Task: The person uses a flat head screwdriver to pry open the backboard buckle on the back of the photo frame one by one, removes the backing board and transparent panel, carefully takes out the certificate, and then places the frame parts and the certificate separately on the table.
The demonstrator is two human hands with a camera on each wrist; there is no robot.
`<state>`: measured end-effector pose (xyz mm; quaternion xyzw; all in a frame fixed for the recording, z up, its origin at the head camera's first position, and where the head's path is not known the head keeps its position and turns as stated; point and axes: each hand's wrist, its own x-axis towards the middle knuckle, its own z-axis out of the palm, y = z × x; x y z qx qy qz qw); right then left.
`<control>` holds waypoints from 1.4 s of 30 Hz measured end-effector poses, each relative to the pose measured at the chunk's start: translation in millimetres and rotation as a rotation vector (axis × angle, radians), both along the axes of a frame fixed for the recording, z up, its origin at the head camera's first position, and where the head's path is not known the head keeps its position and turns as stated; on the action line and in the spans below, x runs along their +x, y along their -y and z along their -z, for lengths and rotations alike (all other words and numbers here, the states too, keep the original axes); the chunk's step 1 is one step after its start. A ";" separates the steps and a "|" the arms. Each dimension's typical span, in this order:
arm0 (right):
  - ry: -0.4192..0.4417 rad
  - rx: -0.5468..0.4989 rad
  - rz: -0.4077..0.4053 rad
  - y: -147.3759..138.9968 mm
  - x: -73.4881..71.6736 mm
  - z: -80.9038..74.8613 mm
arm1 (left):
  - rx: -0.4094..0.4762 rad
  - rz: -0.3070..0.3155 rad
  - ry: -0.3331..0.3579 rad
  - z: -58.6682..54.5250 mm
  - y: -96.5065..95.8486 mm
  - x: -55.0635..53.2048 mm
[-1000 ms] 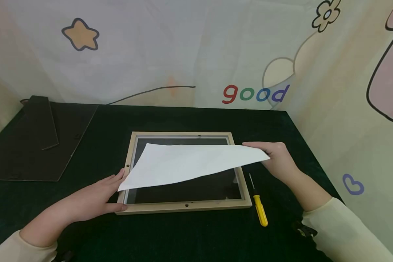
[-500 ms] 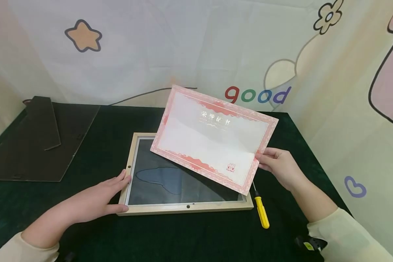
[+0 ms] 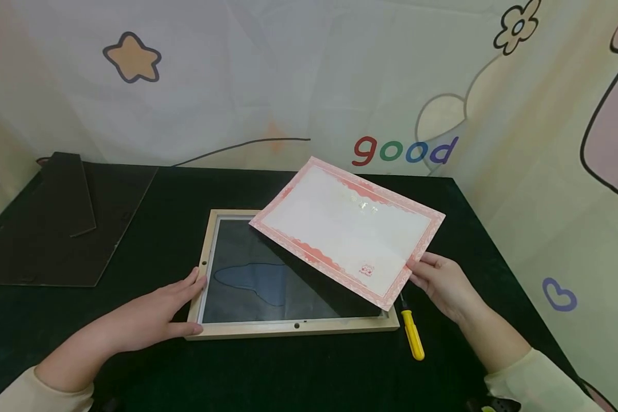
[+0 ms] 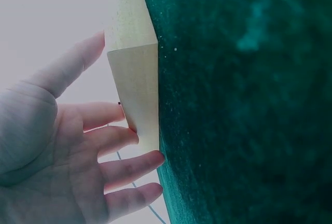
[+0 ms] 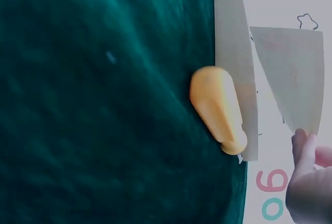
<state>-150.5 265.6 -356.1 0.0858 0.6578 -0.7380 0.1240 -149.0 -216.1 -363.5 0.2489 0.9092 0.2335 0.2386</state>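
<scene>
A certificate sheet [image 3: 335, 240] with a pink patterned border tilts over the right part of a wooden picture frame [image 3: 247, 330]. My right hand [image 3: 445, 283] pinches the sheet's right edge between thumb and fingers; the right wrist view shows the same pinch on the sheet [image 5: 295, 73]. At the frame's left side, my left hand [image 3: 159, 312] rests with fingers spread and straight, thumb near the front corner. In the left wrist view the fingertips touch the frame's side [image 4: 137, 89]. Inside the frame lies a dark glossy pane [image 3: 242, 280]; the sheet hides its upper right.
A yellow-handled screwdriver [image 3: 413, 337] lies just right of the frame on the dark green cloth [image 3: 268, 377]. At the left back sits a black backing board [image 3: 36, 252] with its stand flap [image 3: 69, 191]. A printed curtain [image 3: 237, 86] hangs behind the table.
The sheet has turned from its plain white side to its printed side. Over the last half second it has moved lower and rightward with my right hand. My left hand stays at the frame.
</scene>
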 end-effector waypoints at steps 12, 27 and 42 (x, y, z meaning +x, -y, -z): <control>0.062 -0.167 0.123 -10.0 15.1 6.9 | 0.011 0.002 0.003 2.4 2.6 0.5; 0.041 -0.370 0.262 -39.8 28.5 11.2 | 0.005 -0.007 0.007 2.0 2.0 0.3; 0.030 -0.488 0.347 -63.6 32.9 15.8 | 0.014 0.007 -0.004 3.9 2.2 0.0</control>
